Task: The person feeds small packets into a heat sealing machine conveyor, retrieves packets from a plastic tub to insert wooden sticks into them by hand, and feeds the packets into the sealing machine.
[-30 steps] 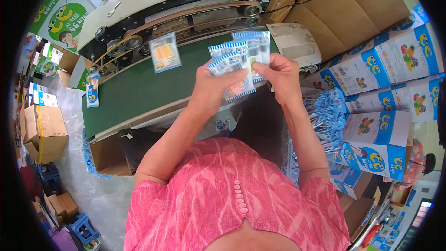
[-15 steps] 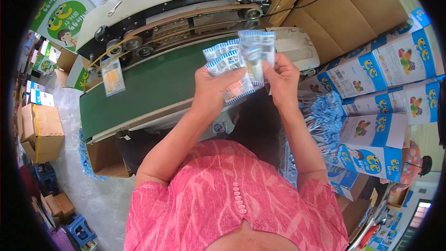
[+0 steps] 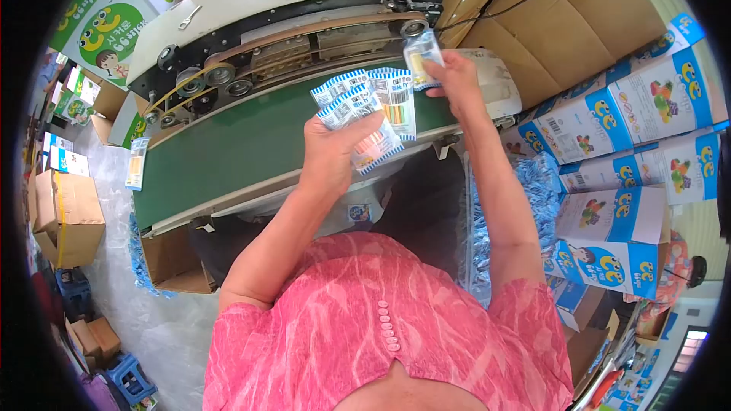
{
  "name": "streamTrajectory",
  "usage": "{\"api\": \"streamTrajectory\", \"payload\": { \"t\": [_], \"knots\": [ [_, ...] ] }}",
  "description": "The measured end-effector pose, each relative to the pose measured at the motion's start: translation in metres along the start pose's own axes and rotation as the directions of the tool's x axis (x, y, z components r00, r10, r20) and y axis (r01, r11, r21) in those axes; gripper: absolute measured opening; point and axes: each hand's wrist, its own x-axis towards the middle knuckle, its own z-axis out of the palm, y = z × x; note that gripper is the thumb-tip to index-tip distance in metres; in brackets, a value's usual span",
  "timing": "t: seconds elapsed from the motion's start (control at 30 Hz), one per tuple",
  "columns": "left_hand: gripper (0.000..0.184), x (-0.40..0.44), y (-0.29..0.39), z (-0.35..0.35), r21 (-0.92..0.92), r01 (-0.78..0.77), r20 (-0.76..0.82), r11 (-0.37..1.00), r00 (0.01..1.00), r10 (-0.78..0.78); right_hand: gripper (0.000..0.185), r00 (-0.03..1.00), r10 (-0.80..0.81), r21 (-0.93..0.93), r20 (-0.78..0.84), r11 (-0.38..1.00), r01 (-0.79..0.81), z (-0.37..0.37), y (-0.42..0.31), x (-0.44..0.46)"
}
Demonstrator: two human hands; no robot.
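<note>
My left hand (image 3: 331, 146) is closed on several small clear plastic packets (image 3: 378, 148) with blue-striped edges, fanned out above the green conveyor belt (image 3: 236, 137). Between the thumb and fingers of my right hand (image 3: 461, 85), a single packet (image 3: 421, 63) with yellowish contents is held upright. That packet is beside the right end of the band sealing machine (image 3: 266, 46), near its rollers and brown band. Another sachet (image 3: 136, 164) lies at the far left end of the belt, partly over its edge.
Large brown cartons (image 3: 571, 23) stand behind the machine's right end. Blue-and-white printed boxes (image 3: 609, 125) are stacked to the right, beside a heap of blue-edged wrappers (image 3: 499, 221). An open carton (image 3: 179, 259) sits under the belt's left end.
My right hand has drawn one packet away from the bunch, up and right toward the machine's end. The sachet on the belt has travelled left to its end. My left hand shifted slightly left.
</note>
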Motion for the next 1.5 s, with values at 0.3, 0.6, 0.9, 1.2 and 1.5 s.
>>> {"api": "streamTrajectory", "payload": {
  "t": [0.3,0.6,0.9,1.2,1.5],
  "knots": [
    [0.024,-0.012,0.011,-0.003,-0.037,-0.039,-0.043,0.999,0.998,0.037,0.015,0.962,-0.24,-0.038,0.131,0.968,0.247,0.058,0.012,-0.017],
    [0.024,-0.031,0.04,-0.027,0.002,-0.09,-0.102,0.996,0.991,0.089,0.02,0.95,-0.167,0.075,-0.264,0.978,0.193,-0.012,0.009,-0.02],
    [0.023,-0.033,0.037,-0.026,-0.03,-0.081,-0.06,0.996,0.995,0.079,0.02,0.968,-0.22,-0.062,-0.12,0.975,0.214,0.026,0.003,0.008],
    [0.022,-0.024,0.029,-0.026,-0.037,0.03,-0.014,0.999,0.999,-0.031,0.023,0.928,-0.157,0.137,0.339,0.984,0.116,0.061,-0.022,-0.102],
    [0.022,-0.019,0.023,-0.02,-0.026,0.018,-0.008,1.0,1.0,-0.018,0.022,0.98,0.082,0.116,-0.183,0.991,-0.061,-0.019,-0.012,-0.039]
  ]
}}
